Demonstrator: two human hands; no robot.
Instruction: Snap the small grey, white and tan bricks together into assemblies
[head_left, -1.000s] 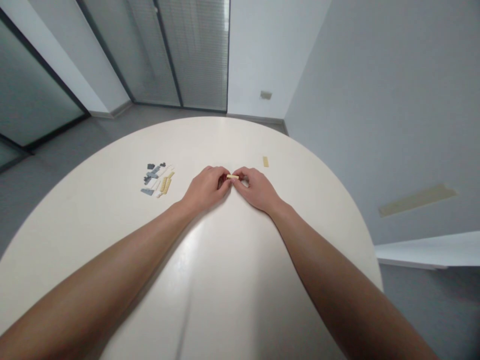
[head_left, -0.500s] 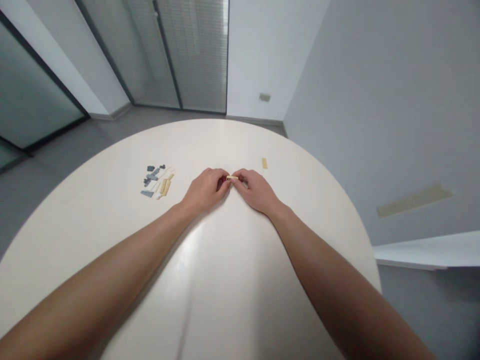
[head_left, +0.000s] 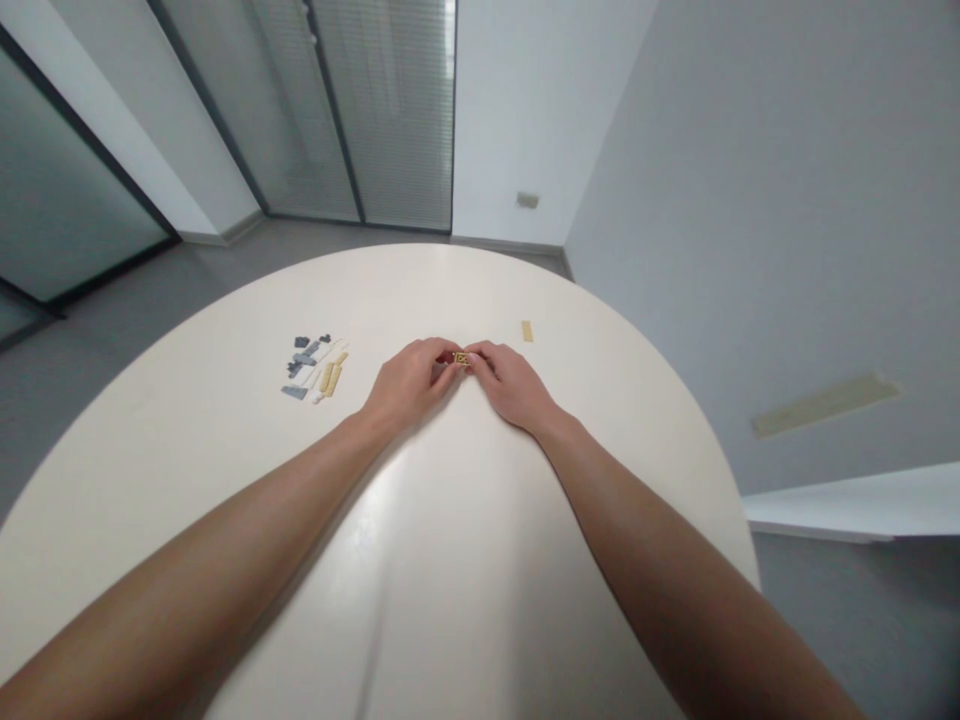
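The left hand (head_left: 409, 385) and right hand (head_left: 510, 382) met toward the far middle of the round surface (head_left: 450, 560). Each kept a narrow fingertip grip on one small tan piece (head_left: 460, 357) held between them. Bare room ran out to the curved edges on every side. A cluster of grey and tan pieces (head_left: 315, 365) lay to the left and a lone tan strip (head_left: 527, 331) to the far right, both apart from the hands.

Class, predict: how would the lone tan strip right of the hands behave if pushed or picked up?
The tan strip lies flat, so it probably slides, not rolls, on the glossy table. Small and thin, it is likely light, fiddly to pinch.
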